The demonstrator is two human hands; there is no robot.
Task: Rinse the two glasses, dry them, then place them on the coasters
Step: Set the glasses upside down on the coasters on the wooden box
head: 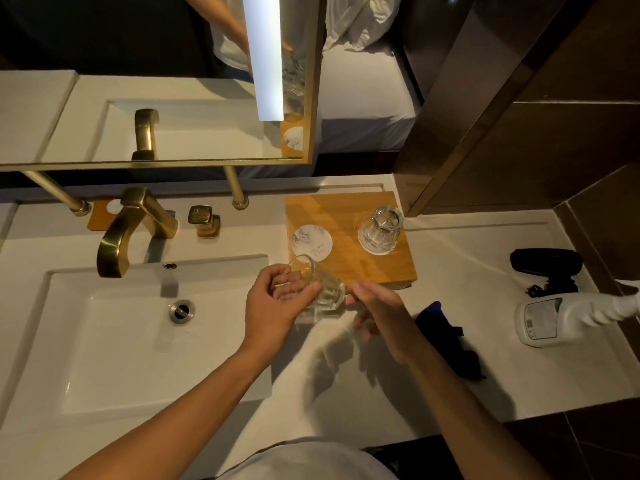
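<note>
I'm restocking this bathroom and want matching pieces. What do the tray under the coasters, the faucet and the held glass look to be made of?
The tray looks like wood or bamboo with a smooth honey finish: fine straight grain shows. The faucet seems metal in brushed gold, with a soft sheen. The held glass is clear, thick-walled glass, the left hand visible through it.

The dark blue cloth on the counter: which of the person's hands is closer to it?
Right. The right hand hovers just left of the dark blue cloth, fingertips at the base of the glass. The left hand grips that glass from the far side, nearer the sink.
</note>
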